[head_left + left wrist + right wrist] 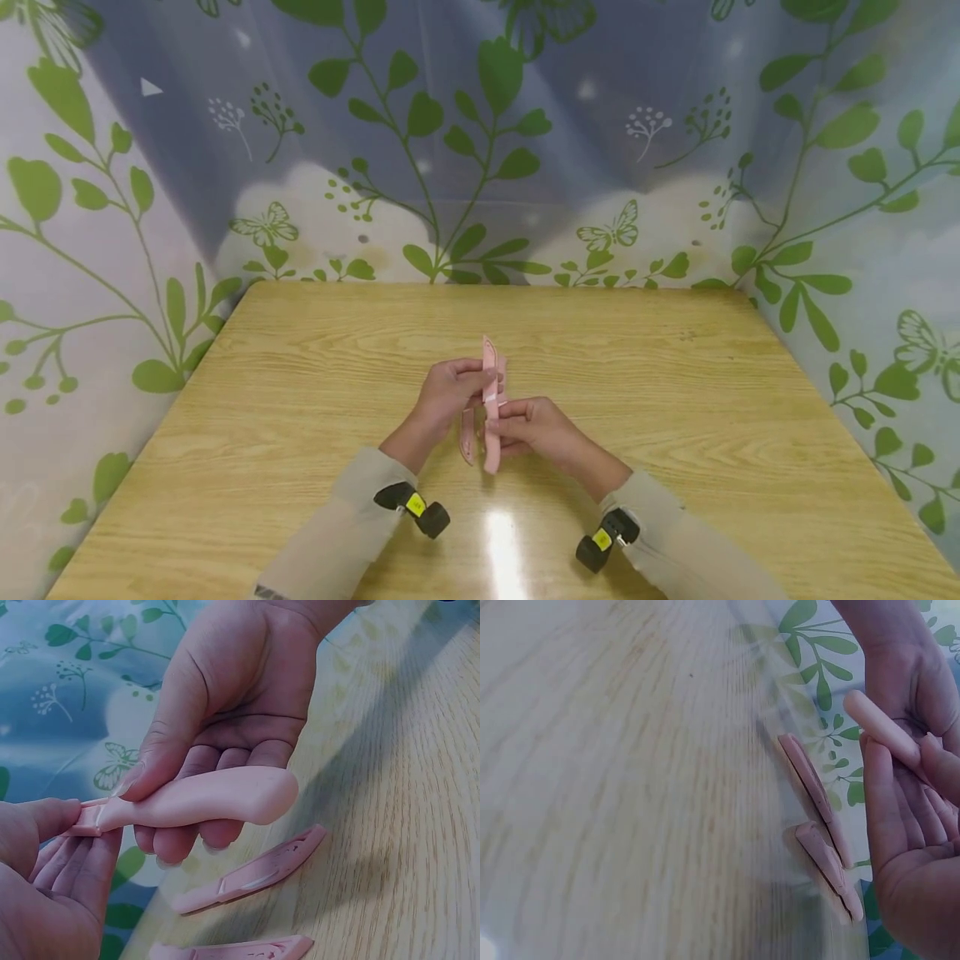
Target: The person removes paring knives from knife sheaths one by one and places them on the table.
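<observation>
A pink knife in a pink sheath is held upright over the table, sheath end away from me. My left hand (448, 393) pinches the sheath (490, 354) between thumb and fingers. Below it my right hand (546, 429) grips the smooth curved handle (247, 796), thumb on one side and fingers behind. A pale band shows where sheath and handle meet; the blade is hidden. Two similar pink sheathed knives lie on the wood beside the hands, one knife (467, 437) by the left wrist and another knife (503, 367) partly covered by the held one.
A light wood-grain table (675, 375) spreads around the hands. Leaf-printed curtains (480, 167) stand along its back and both sides. Black cameras (432, 518) are strapped to both sleeves. A bright glare lies on the near part of the tabletop.
</observation>
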Demonstrator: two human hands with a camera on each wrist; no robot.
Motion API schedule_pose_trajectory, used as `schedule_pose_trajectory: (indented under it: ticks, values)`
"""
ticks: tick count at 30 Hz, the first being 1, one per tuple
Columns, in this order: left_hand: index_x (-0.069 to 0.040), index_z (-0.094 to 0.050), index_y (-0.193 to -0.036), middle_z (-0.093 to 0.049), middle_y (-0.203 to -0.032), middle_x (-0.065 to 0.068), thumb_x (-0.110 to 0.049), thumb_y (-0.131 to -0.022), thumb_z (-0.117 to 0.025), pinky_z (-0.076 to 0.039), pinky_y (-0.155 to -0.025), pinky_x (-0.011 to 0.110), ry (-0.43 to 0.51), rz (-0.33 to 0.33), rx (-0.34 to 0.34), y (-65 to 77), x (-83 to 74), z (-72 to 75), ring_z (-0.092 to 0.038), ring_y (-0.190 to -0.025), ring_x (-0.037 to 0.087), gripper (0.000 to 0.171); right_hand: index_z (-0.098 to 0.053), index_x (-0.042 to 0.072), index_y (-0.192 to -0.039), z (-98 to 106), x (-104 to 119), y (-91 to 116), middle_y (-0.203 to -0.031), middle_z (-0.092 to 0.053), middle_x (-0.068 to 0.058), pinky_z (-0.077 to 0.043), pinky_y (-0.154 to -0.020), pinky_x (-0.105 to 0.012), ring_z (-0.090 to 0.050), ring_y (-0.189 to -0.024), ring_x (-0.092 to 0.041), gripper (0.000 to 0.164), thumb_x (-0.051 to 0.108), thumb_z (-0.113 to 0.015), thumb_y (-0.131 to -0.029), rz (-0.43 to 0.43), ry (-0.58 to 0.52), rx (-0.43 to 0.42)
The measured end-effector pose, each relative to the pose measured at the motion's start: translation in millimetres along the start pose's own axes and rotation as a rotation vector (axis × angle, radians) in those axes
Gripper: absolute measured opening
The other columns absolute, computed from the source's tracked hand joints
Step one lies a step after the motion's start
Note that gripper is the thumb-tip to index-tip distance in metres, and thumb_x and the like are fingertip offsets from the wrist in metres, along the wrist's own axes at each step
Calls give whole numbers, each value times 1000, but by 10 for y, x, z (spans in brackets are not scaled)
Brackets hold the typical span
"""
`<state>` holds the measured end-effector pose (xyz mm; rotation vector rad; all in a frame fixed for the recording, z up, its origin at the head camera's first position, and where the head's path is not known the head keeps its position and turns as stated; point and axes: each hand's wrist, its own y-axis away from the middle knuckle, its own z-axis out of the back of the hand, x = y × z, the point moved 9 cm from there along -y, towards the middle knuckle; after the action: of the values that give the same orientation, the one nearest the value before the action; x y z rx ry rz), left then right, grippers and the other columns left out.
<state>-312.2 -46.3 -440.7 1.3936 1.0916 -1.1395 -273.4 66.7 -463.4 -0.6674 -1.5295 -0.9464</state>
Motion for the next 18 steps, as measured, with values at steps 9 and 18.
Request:
schedule_pose_trajectory:
  ticks: [9, 18]
  values:
    - [5, -66, -108, -71, -103, 22, -10, -89, -66, -57, -71, 25, 4, -3, -5, 8, -5, -12, -68, -87, 21, 24, -58, -16, -111, 4, -18, 1, -105, -65, -33, -58, -75, -38, -70, -84, -24, 34, 10, -65, -90, 19, 22, -13]
    - [6, -65, -110, -69, -106, 24, -10, -89, -66, -57, -71, 24, -6, 0, 8, 15, 3, -28, -68, -86, 20, 26, -59, -14, -111, 3, -25, 26, -105, -67, -30, -58, -77, -40, -69, -88, -28, 33, 10, -65, -90, 16, 32, -28]
